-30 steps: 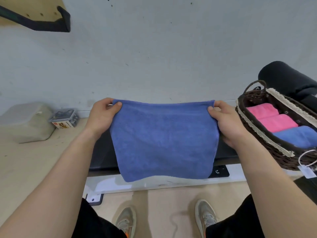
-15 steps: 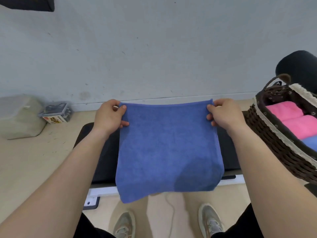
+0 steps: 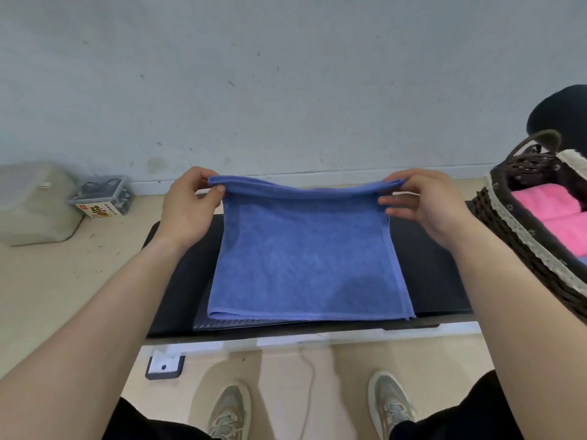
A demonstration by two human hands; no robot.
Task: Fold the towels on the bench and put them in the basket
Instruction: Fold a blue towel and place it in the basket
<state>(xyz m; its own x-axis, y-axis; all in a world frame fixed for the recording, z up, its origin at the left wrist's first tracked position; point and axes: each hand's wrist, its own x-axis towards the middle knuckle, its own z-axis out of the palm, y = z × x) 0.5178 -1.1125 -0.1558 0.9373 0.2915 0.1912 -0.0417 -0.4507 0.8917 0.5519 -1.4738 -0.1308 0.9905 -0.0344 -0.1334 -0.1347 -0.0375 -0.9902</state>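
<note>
Head view: folded pink towels [image 3: 546, 201] already lie in the dark wicker basket [image 3: 502, 217], just outside the right hand [image 3: 425, 204]. That hand and the left hand [image 3: 187, 208] each pinch a far corner of the blue terry towel [image 3: 305, 258], whose folding looks unfinished. Half a second ago it hung free; now it lies on the black padded bench [image 3: 428, 281], spread from the fingers toward the person.

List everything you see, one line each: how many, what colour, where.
blue towel: one, blue, on the bench, far edge lifted
bench: one, black, centre
basket: one, dark brown, cream trim, right
pink towels: two, pink, in the basket
tub: one, whitish, floor, left
small box: one, clear, beside the tub
roll: one, black, behind the basket
shoes: two, grey, bottom
left hand: one, pinches towel's far left corner
right hand: one, pinches towel's far right corner
</note>
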